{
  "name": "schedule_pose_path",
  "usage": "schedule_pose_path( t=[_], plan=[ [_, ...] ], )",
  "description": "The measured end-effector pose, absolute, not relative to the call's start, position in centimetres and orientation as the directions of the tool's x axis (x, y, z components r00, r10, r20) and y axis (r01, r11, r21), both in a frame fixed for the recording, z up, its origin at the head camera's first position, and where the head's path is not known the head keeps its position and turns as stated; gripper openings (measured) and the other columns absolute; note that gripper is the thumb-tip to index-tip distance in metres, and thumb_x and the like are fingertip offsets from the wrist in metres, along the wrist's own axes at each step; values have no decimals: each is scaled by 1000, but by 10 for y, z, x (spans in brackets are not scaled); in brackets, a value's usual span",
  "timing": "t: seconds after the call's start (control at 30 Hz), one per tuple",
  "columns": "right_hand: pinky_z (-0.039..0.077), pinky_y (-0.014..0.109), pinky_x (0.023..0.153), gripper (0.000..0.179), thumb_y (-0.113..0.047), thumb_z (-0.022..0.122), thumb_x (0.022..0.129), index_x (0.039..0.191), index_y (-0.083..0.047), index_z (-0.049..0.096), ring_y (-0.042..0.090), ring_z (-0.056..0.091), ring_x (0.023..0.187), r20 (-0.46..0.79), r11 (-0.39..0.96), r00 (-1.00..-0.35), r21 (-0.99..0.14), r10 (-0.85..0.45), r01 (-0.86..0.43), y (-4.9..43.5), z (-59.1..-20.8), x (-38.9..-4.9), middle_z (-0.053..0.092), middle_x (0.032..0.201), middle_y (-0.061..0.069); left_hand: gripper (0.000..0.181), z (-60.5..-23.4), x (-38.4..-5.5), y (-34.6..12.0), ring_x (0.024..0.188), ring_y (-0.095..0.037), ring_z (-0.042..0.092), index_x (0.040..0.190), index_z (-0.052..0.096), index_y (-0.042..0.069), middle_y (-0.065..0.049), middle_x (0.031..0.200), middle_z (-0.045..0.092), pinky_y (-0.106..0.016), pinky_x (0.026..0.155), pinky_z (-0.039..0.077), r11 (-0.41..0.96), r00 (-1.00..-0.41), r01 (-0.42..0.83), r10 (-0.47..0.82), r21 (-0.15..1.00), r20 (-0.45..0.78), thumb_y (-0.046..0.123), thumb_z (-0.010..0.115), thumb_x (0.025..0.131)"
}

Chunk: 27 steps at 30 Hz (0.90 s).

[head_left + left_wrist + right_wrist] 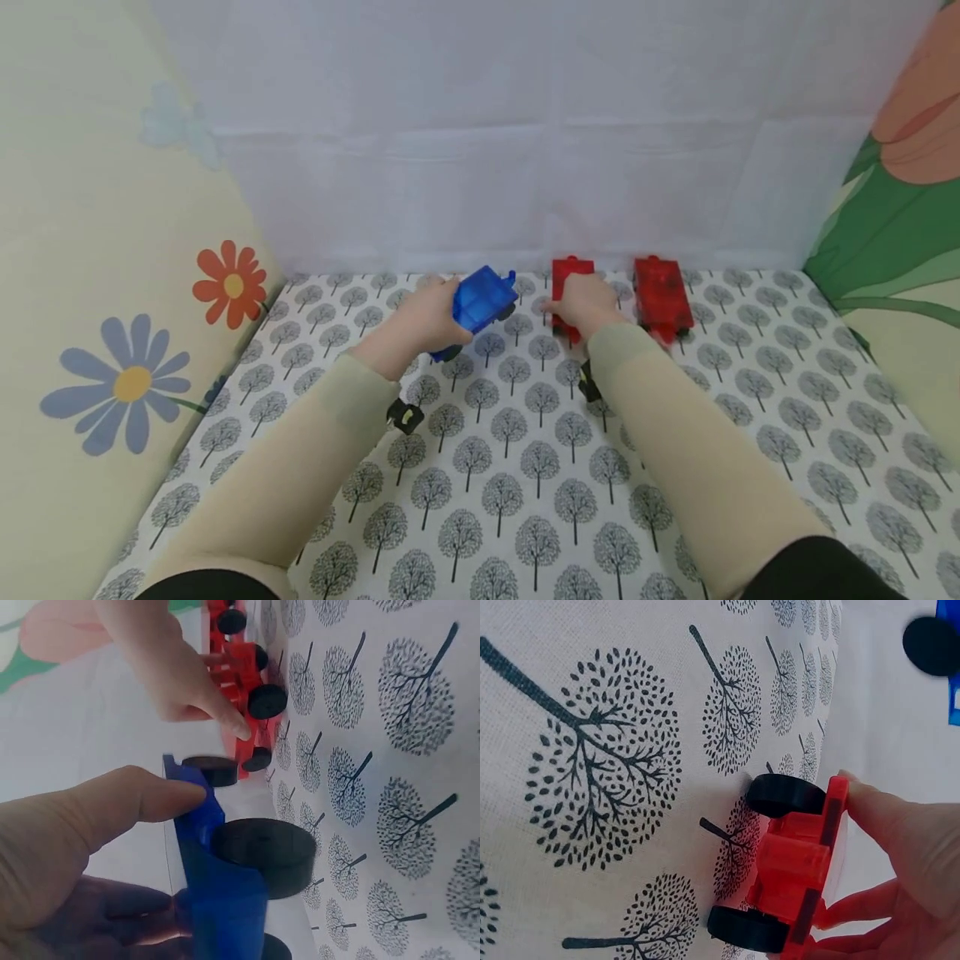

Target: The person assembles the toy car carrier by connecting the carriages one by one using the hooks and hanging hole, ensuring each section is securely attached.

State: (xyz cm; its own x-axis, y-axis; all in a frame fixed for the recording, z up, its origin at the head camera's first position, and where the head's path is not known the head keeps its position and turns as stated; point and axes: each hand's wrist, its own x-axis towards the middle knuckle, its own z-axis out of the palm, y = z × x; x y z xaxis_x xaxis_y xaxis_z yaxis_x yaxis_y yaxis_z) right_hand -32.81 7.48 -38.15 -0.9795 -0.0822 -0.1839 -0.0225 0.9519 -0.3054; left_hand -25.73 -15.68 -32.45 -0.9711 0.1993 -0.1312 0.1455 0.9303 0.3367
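My left hand (422, 321) grips a blue toy wagon (483, 300) by its side. Thumb and fingers lie on opposite sides of its body in the left wrist view, where its black wheels (262, 855) show. The wagon is tilted and looks raised off the cloth. To its right, my right hand (588, 300) holds a red toy wagon (573, 267) across its width, its black wheels (786, 795) at or close to the cloth. A second red toy wagon (663, 298) stands just right of that hand, untouched.
A white cloth printed with dark trees (536, 467) covers the table. Behind it hangs a white sheet (487, 167). Flower-patterned panels stand at the left (112, 250) and right (900, 250). Small dark devices (405, 415) sit at both wrists.
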Motion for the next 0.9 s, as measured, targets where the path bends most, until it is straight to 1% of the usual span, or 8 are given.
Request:
schedule_pose_path(
  t=[0.1, 0.17, 0.27, 0.33, 0.47, 0.6, 0.77, 0.9],
  plan=[
    [37, 26, 42, 51, -58, 65, 89, 73, -10, 59, 14, 50, 50, -188, 950, -979, -311, -74, -12, 75, -382, -328, 52, 61, 1, 98, -326, -245, -160, 120, -38, 51, 156, 23, 0, -22, 145, 40, -50, 93, 50, 928, -955, 198, 255, 317, -149, 22, 80, 80],
    [38, 26, 42, 50, -57, 66, 89, 73, -10, 59, 14, 51, 50, -192, 950, -979, -313, -69, -5, 75, -382, -328, 53, 62, 1, 99, -327, -237, -161, 124, -38, 48, 156, 22, 2, -20, 151, 36, -51, 96, 47, 920, -943, 233, 292, 314, -158, 20, 81, 79],
    [37, 25, 41, 50, -58, 66, 88, 73, -10, 59, 14, 51, 49, -198, 953, -979, -304, -56, 7, 75, -382, -328, 53, 61, 1, 100, -329, -227, -165, 127, -38, 46, 157, 23, 5, -18, 153, 35, -52, 99, 46, 902, -919, 281, 351, 327, -180, 15, 83, 77],
    [35, 24, 40, 51, -58, 66, 88, 72, -11, 58, 12, 49, 48, -201, 956, -979, -294, -46, 16, 77, -382, -327, 51, 59, -1, 100, -329, -221, -167, 127, -38, 47, 157, 25, 7, -17, 152, 38, -53, 100, 45, 888, -895, 321, 398, 329, -200, 12, 84, 75],
    [31, 23, 39, 52, -59, 66, 88, 69, -12, 55, 11, 44, 45, -200, 958, -979, -285, -34, 25, 79, -381, -326, 45, 56, -2, 98, -327, -213, -171, 129, -37, 45, 156, 30, 10, -16, 152, 39, -54, 104, 41, 850, -826, 405, 498, 337, -263, 9, 84, 74],
    [30, 24, 39, 51, -58, 66, 89, 68, -12, 56, 12, 44, 45, -194, 957, -980, -289, -33, 25, 81, -380, -327, 44, 55, -2, 97, -330, -208, -173, 132, -37, 42, 155, 32, 11, -16, 151, 40, -54, 107, 37, 827, -774, 448, 549, 338, -317, 7, 84, 73],
    [32, 25, 40, 52, -58, 65, 89, 68, -12, 56, 12, 44, 46, -198, 958, -979, -286, -38, 21, 84, -380, -327, 45, 55, -2, 97, -341, -209, -174, 137, -37, 37, 155, 33, 11, -14, 152, 39, -54, 111, 31, 829, -764, 455, 551, 325, -335, 5, 84, 72],
    [33, 25, 41, 52, -57, 65, 89, 68, -11, 57, 13, 45, 46, -199, 960, -979, -279, -36, 22, 84, -384, -325, 45, 54, -1, 96, -351, -211, -176, 137, -37, 37, 155, 34, 11, -14, 152, 40, -54, 110, 33, 830, -764, 457, 550, 319, -336, 5, 83, 72]
  ],
)
